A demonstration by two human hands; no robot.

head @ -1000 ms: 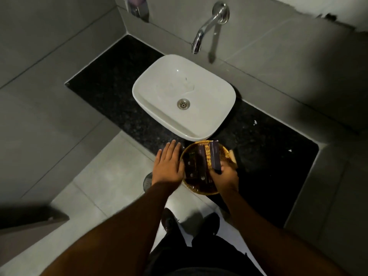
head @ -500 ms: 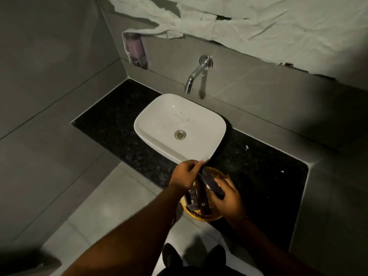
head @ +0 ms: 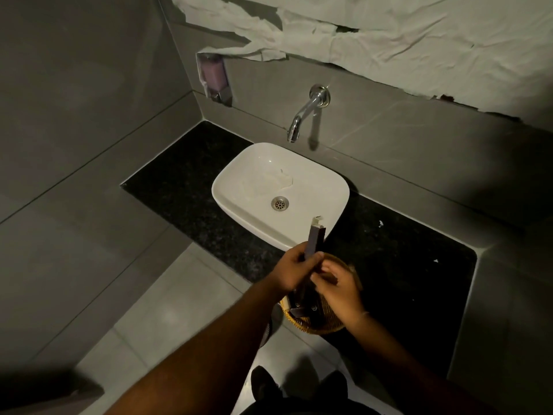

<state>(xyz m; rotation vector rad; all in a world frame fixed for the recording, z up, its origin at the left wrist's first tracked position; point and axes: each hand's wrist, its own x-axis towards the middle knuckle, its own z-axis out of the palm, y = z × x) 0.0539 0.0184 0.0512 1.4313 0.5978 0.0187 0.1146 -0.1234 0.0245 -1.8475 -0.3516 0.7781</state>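
Note:
A round wicker basket (head: 321, 326) sits at the front edge of the black counter, holding several slim dark boxes (head: 302, 307). My left hand (head: 294, 271) grips one long dark purple box (head: 314, 241) and holds it upright above the basket; its top flap is open and shows white. My right hand (head: 339, 284) hovers over the basket just right of that box, fingers loosely curled; whether it touches the box's lower end is unclear.
A white basin (head: 239, 178) stands on the black granite counter (head: 185, 181) behind the basket, under a chrome wall tap (head: 302, 118). A soap dispenser (head: 214, 76) hangs at the left corner. Crumpled paper (head: 389, 31) covers the upper wall. Grey floor tiles lie at left.
The left hand went from resting beside the basket to taking the purple box from the right hand and raising it upright. The view tilted up toward the wall.

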